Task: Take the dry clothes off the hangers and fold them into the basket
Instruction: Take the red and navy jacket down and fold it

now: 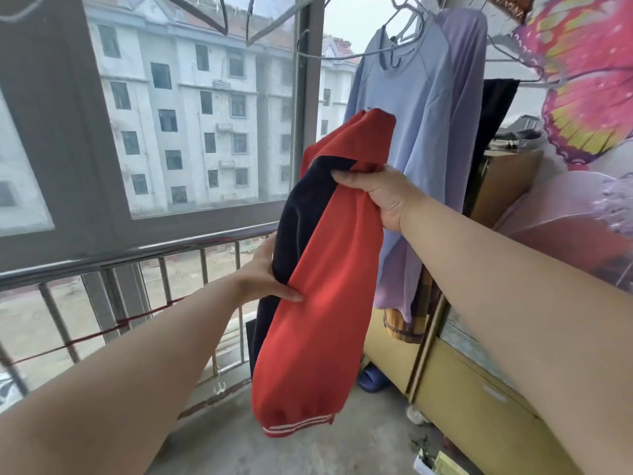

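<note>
- Balcony scene: a big window (191,108) looks out on grey apartment blocks, a steel railing (137,257) runs below it, and there's bare concrete floor (308,454) underfoot.
- Front and centre is the red and navy garment (322,303), held up in mid-air in front of the railing, with its white-striped hem hanging lowest.
- The right hand (373,195) is clenched round a bunch of fabric near the top of it, fingers curled in tight.
- The left hand (265,272) has the left edge lower down: thumb lying across the front, fingers tucked behind the navy panel, pinching the cloth between them.
- Just behind, a pale blue shirt (414,114) hangs on a wire hanger (407,36), with a purple garment (469,63) pressed up against its back.
- Further right a dark cloth (496,104) hangs down beside them.
- A pink butterfly decoration (582,80) fills the top right corner.
- Along the right side stands a yellow cabinet (479,423), and a blue slipper (373,378) lies on the floor at its near corner.
</note>
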{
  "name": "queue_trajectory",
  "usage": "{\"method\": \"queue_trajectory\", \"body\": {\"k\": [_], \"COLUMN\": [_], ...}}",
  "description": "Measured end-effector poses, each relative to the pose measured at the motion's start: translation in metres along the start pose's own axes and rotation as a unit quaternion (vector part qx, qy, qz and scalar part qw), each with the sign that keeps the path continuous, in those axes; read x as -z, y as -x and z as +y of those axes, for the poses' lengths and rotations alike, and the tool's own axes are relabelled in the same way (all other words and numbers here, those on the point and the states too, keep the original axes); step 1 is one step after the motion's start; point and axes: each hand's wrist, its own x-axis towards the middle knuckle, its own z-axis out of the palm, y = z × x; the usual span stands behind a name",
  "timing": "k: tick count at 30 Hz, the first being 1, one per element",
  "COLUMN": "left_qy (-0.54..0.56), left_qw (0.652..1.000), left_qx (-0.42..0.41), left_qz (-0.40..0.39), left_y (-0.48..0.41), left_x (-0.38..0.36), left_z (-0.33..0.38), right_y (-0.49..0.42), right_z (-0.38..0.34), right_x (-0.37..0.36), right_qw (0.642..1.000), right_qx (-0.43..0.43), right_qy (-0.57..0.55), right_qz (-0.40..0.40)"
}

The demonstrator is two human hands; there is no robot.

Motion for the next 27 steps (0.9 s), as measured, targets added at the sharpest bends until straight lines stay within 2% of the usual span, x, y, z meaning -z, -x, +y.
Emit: {"method": "queue_trajectory", "body": {"k": [3, 5, 7, 11, 13, 15, 18, 22, 27], "left_qy": [-0.022, -0.019, 0.011, 0.144, 0.179, 0.181, 0.121, 0.103, 0.154], "left_qw": [0.996, 0.993, 0.994, 0.982, 0.972, 0.968, 0.971, 0.985, 0.982], "left_qx": [0.027, 0.056, 0.065, 0.111, 0.139, 0.129, 0.086, 0.083, 0.081], "left_qz": [-0.082, -0.106, -0.086, -0.054, -0.067, -0.115, -0.189, -0.112, -0.074], "left_y": [-0.002, 0.002, 0.005, 0.01, 0.011, 0.012, 0.015, 0.012, 0.009], "left_x": [-0.002, -0.007, -0.012, -0.021, -0.024, -0.028, -0.035, -0.036, -0.038], "left_z": [0.006, 0.009, 0.009, 0.009, 0.007, 0.006, 0.006, -0.001, 0.0], "right_y": [0.001, -0.001, -0.005, -0.011, -0.013, -0.015, -0.015, -0.014, -0.014], "right_z": [-0.004, -0.003, 0.001, 0.006, 0.006, 0.006, 0.006, 0.005, -0.003], "right_x": [-0.002, -0.003, -0.003, -0.005, -0.007, -0.009, -0.013, -0.014, -0.01], "right_qw": [1.0, 0.996, 0.986, 0.959, 0.936, 0.916, 0.923, 0.945, 0.948], "right_qx": [0.001, 0.032, 0.072, 0.127, 0.159, 0.185, 0.184, 0.178, 0.175], "right_qy": [0.015, 0.047, 0.078, 0.144, 0.191, 0.225, 0.209, 0.156, 0.137], "right_qz": [0.0, 0.063, 0.13, 0.207, 0.247, 0.277, 0.265, 0.226, 0.227]}}
